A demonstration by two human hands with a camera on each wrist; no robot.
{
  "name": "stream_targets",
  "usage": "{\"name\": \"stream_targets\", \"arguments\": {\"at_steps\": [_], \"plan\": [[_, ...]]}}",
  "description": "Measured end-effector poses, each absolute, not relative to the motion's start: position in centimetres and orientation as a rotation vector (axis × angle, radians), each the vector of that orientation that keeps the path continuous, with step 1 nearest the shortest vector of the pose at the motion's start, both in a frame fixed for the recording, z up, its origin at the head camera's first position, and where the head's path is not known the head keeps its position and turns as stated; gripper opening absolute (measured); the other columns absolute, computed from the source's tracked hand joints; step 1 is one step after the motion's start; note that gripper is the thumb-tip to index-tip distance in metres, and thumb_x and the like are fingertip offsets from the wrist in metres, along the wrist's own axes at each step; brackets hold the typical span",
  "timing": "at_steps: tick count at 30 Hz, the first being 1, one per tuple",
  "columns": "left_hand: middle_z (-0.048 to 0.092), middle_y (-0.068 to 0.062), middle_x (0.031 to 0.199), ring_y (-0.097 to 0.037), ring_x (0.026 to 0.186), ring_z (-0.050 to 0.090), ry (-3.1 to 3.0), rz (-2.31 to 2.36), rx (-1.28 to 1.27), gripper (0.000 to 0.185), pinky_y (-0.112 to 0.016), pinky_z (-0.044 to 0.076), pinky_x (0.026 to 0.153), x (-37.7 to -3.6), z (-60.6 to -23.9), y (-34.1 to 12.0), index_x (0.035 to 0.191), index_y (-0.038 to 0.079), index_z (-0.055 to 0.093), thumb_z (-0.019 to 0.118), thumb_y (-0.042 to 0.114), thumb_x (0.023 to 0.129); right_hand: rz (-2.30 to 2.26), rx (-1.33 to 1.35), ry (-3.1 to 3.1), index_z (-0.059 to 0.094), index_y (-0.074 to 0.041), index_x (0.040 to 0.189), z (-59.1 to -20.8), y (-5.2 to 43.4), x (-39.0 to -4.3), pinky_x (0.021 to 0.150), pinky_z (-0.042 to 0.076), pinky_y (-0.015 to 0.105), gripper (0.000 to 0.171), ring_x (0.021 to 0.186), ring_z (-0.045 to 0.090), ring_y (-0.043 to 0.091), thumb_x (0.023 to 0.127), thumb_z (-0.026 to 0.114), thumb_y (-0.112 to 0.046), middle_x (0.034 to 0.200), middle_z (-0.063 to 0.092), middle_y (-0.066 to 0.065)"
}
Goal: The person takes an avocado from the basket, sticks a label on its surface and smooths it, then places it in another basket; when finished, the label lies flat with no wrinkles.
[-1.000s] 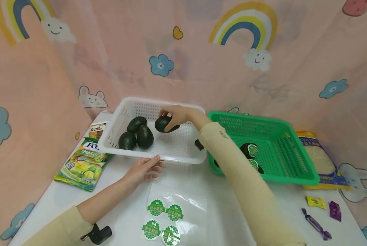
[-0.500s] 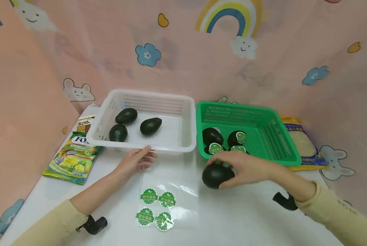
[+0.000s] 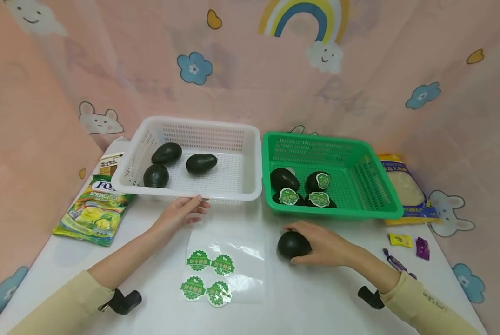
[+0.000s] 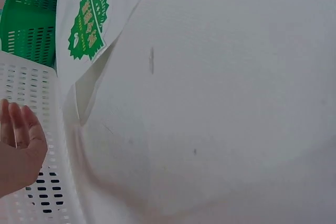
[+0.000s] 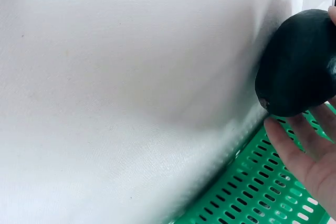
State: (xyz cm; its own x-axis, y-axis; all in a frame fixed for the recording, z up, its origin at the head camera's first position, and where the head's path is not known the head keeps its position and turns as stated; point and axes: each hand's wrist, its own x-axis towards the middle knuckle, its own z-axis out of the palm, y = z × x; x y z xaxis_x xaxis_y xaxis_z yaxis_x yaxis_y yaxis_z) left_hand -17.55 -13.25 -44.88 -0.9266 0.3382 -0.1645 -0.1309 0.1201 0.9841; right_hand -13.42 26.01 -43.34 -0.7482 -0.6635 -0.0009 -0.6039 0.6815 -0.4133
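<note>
My right hand [image 3: 316, 244] grips a dark avocado [image 3: 292, 244] that sits on the white table, just in front of the green basket [image 3: 379, 211]. In the right wrist view the avocado [image 5: 299, 64] fills the upper right with my fingers [image 5: 294, 148] curled under it. My left hand [image 3: 180, 215] rests with straight fingers against the front rim of the white basket [image 3: 250, 153], which holds three plain avocados [image 3: 201, 163]. A clear sheet with several green stickers [image 3: 210, 279] lies between my hands. Avocados with stickers [image 3: 318, 182] lie in the green basket.
A green snack bag [image 3: 92, 215] lies left of the white basket, with a small box behind it. A yellow packet [image 3: 404, 188] lies right of the green basket, and wrapped sweets [image 3: 400, 240] are scattered at the right. Pink curtain surrounds the table.
My right hand lifted one avocado out of the white basket, carried it right and toward me, and set it on the table before the green basket. The left hand stayed.
</note>
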Motion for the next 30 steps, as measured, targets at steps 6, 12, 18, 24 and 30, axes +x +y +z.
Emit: {"name": "stream_targets", "arguments": {"at_steps": [6,12,18,24,30], "plan": [[0.054,0.0,0.135,-0.023,0.126,0.046,2.459,1.13,0.909,0.066,-0.046,0.039,0.104,-15.5,-45.5,-13.0,0.137,0.014,0.055,0.076,0.046,0.083,-0.576,-1.035,2.737,0.05,-0.017,0.139,-43.5,25.6,-13.5,0.099,0.045,0.043,0.078,0.127,0.048,0.016,0.075,0.083,-0.047,0.135,0.053,-0.005],[0.058,0.006,0.121,-0.012,0.114,0.051,2.485,0.85,1.107,0.059,-0.036,0.044,0.097,-15.3,-46.2,-12.3,0.132,0.016,0.057,0.079,0.036,0.082,-0.597,-1.159,2.788,0.054,-0.016,0.134,-42.9,23.8,-13.1,0.1,0.045,0.04,0.066,0.127,0.045,0.014,0.081,0.077,-0.046,0.134,0.052,-0.007],[0.069,0.012,0.093,-0.008,0.087,0.061,2.313,1.079,0.924,0.029,-0.031,0.05,0.083,-16.3,-45.7,-12.1,0.11,0.017,0.071,0.079,0.025,0.083,-0.856,-1.444,2.791,0.065,-0.021,0.116,-42.2,19.1,-12.1,0.087,0.05,0.028,0.031,0.11,0.053,0.009,0.087,0.074,-0.028,0.115,0.061,-0.012],[0.072,0.004,0.086,-0.012,0.076,0.064,2.137,1.25,0.706,0.023,-0.027,0.052,0.072,-16.6,-44.7,-11.9,0.103,0.011,0.075,0.075,0.028,0.087,-0.874,-1.508,2.857,0.07,-0.02,0.11,-42.8,15.2,-11.9,0.083,0.048,0.025,0.028,0.101,0.052,0.008,0.086,0.076,-0.031,0.107,0.062,-0.01],[0.073,-0.009,0.089,-0.013,0.071,0.067,1.916,1.401,0.559,0.032,-0.025,0.054,0.067,-16.7,-44.1,-12.2,0.112,0.001,0.07,0.065,0.027,0.095,-0.918,-1.462,2.957,0.072,-0.02,0.105,-43.1,13.8,-12.3,0.082,0.045,0.029,0.031,0.097,0.05,0.01,0.079,0.083,-0.033,0.103,0.061,-0.009]]}}
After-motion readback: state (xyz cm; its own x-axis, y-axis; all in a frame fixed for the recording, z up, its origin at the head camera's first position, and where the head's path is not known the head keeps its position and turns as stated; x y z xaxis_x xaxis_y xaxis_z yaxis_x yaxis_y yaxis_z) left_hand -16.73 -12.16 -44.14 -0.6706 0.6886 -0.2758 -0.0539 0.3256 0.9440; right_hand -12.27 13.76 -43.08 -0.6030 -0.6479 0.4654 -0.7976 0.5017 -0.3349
